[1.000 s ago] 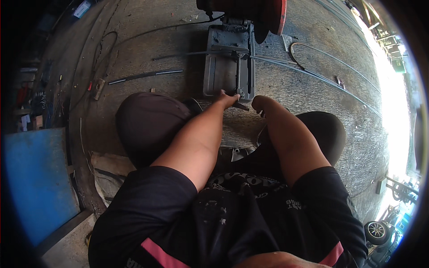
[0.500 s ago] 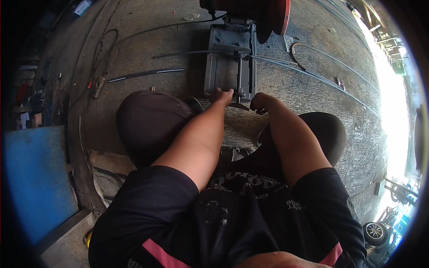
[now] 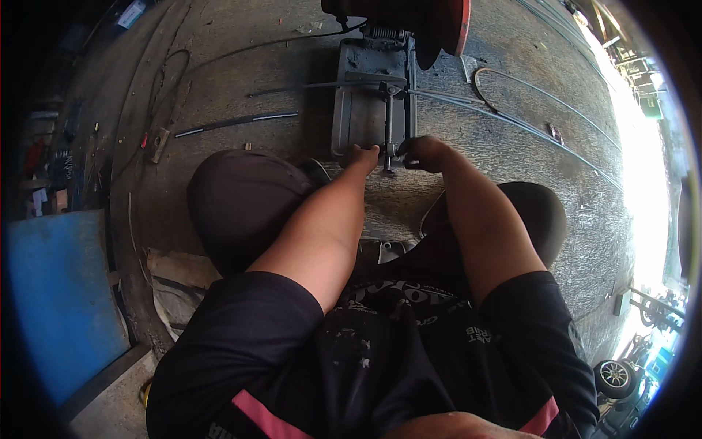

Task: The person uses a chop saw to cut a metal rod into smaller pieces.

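A metal cut-off saw stands on the floor in front of me, its grey base (image 3: 339, 110) toward me and its red guard (image 3: 465, 25) partly over the dark disc (image 3: 431, 57). Along the base runs a vise screw (image 3: 390, 121) with a crank handle (image 3: 388, 173) at its near end. Thin metal rods (image 3: 468, 102) lie crosswise through the vise. My left hand (image 3: 361, 156) is closed on the near left edge of the base, thumb on top. Right of the crank, my right hand (image 3: 425, 154) has its fingers curled in; whether they touch the handle is hidden.
A short dark bar (image 3: 238, 124) lies left of the saw. The power cable (image 3: 274, 45) trails off to the left. At right, a looped rod (image 3: 479, 77) and more long rods spread over the floor. A blue panel (image 3: 66, 293) stands at lower left.
My right hand has moved slightly up and left, nearer the vise screw. The crank handle, crosswise before, has turned. My left hand stays on the base.
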`<state>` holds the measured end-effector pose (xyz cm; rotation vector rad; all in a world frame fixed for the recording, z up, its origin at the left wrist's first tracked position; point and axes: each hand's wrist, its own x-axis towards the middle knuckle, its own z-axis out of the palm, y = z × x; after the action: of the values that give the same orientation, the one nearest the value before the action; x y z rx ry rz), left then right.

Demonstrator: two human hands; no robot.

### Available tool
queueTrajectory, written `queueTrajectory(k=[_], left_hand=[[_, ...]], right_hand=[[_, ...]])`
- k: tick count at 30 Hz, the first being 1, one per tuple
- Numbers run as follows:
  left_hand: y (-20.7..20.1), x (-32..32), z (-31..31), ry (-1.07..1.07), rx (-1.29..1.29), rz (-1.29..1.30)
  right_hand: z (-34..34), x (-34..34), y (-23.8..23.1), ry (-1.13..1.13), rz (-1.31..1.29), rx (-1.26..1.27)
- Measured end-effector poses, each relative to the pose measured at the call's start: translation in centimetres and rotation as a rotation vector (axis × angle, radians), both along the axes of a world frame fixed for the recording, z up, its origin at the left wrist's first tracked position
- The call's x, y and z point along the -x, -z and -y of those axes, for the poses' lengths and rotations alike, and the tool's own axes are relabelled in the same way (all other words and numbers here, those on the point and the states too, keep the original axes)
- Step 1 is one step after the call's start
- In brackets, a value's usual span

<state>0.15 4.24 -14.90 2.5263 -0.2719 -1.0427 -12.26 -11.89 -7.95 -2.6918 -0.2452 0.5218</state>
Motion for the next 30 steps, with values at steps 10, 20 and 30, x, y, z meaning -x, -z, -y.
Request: queueTrajectory(k=[10, 20, 30], left_hand=[[1.3, -0.1, 0.2, 0.009, 0.011, -0.034], [0.8, -0.2, -0.4, 0.012, 0.007, -0.003], [-1.1, 0.0, -0.2, 0.01, 0.008, -0.01]], right_hand=[[-1.9, 0.0, 5.9, 0.685, -0.889, -0.122], [1.0, -0.3, 2.9, 0.431, -0.021, -0.098], [-2.4, -0.5, 8.8, -0.311, -0.589, 0.455]])
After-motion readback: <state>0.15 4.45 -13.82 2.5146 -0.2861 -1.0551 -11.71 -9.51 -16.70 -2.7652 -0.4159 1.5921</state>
